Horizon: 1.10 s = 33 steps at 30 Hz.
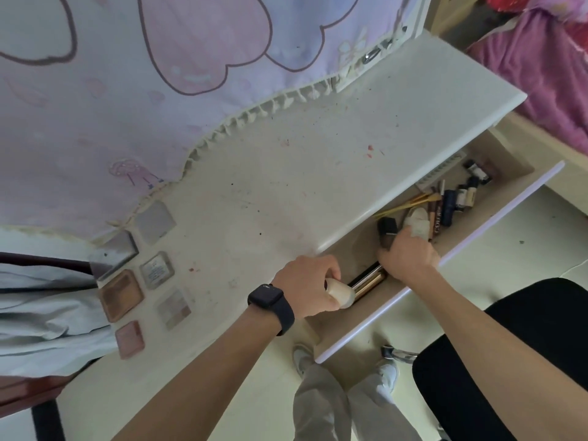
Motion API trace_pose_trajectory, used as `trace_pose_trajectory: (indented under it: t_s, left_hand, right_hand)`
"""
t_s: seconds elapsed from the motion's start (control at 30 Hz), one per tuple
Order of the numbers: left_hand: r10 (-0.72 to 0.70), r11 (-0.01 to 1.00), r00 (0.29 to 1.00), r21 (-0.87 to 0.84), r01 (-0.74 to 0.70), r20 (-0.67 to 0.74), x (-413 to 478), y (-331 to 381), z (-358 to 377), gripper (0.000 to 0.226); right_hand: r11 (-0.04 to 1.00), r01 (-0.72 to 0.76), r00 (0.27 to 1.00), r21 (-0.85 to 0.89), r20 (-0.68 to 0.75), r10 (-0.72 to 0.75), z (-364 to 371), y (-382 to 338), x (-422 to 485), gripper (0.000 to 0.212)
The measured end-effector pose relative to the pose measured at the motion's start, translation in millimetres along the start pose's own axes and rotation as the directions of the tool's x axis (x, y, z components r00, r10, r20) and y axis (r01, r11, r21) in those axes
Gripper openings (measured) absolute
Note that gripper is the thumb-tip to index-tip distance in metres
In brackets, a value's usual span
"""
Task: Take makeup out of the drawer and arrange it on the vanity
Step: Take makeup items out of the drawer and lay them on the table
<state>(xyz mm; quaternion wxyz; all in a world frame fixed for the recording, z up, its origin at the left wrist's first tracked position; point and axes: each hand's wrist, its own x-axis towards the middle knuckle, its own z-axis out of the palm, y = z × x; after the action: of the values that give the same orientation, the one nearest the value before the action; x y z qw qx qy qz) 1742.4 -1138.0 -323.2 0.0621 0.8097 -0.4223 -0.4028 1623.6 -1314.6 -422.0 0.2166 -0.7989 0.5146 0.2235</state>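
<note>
The drawer (471,246) stands pulled out under the white vanity top (286,198). My left hand (310,284) grips a beige tube (340,292) at the vanity's front edge, above the drawer's near end. My right hand (407,254) reaches inside the drawer, its fingers curled on a brown bottle with a black cap (386,230). Further along the drawer lie a white tube (416,221), yellow-handled brushes (404,206), dark tubes and small bottles (461,197). Several flat compacts and palettes (140,275) lie in rows on the vanity's left part.
A pink and lilac cloth (127,90) covers the back of the vanity. A black chair seat (509,361) is at the lower right, my legs and shoes (343,393) below the drawer. Purple bedding (547,65) lies at the upper right.
</note>
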Motion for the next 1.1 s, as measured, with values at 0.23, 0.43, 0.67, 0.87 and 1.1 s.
trace_pose_trajectory:
  t_s: [0.23, 0.43, 0.67, 0.87, 1.1]
  left_hand:
    - [-0.037, 0.992, 0.992, -0.123, 0.022, -0.124, -16.3, -21.8, -26.4, 0.035]
    - [-0.14, 0.957, 0.965, -0.28, 0.074, -0.223, -39.4, -52.9, -49.7, 0.046]
    - [-0.274, 0.898, 0.884, -0.43, 0.095, -0.377, -64.4, -92.0, -70.5, 0.062]
    - [-0.323, 0.895, 0.801, -0.438, 0.085, -0.504, -54.3, -135.6, -101.5, 0.07]
    - [-0.308, 0.918, 0.735, -0.39, 0.065, -0.604, 0.1, -173.1, -140.9, 0.065]
  right_hand:
    - [0.929, 0.096, 0.994, 0.357, 0.016, -0.108, -15.7, 20.0, -52.9, 0.027]
    - [0.598, -0.077, 0.96, 0.797, 0.221, -0.171, -15.5, 6.4, -85.3, 0.022]
    - [0.346, -0.149, 0.838, 0.926, 0.304, -0.452, -9.4, -46.8, -99.4, 0.048]
    - [0.508, 0.173, 0.898, 0.844, 0.076, -0.433, -9.8, -122.7, -105.6, 0.026]
    - [0.55, 0.418, 0.904, 0.723, -0.275, -0.326, -3.4, -201.3, -83.8, 0.014]
